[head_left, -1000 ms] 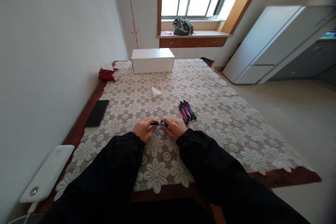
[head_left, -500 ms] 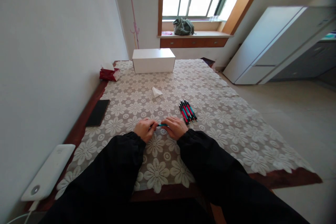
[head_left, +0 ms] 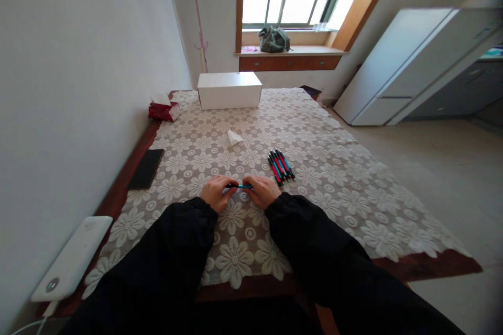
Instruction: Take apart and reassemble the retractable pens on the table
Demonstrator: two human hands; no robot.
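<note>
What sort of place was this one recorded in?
Probably a room in a home: a table under a lace floral tablecloth, a window sill with a bag on it, and a tissue pack.

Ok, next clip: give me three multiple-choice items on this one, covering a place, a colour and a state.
1. Where does the bundle of pens lie?
A. beside the right hand
B. on the white box
C. on the windowsill

2. What colour is the middle of the pen held between the hands?
A. yellow
B. teal
C. white

3. How is that pen held?
A. one hand only
B. lying loose
C. by both hands, one at each end

Answers: 1 A, it rests on the tablecloth just past the right hand. 2 B, teal shows between the fingers. 3 C, the left hand and right hand each grip an end.
</note>
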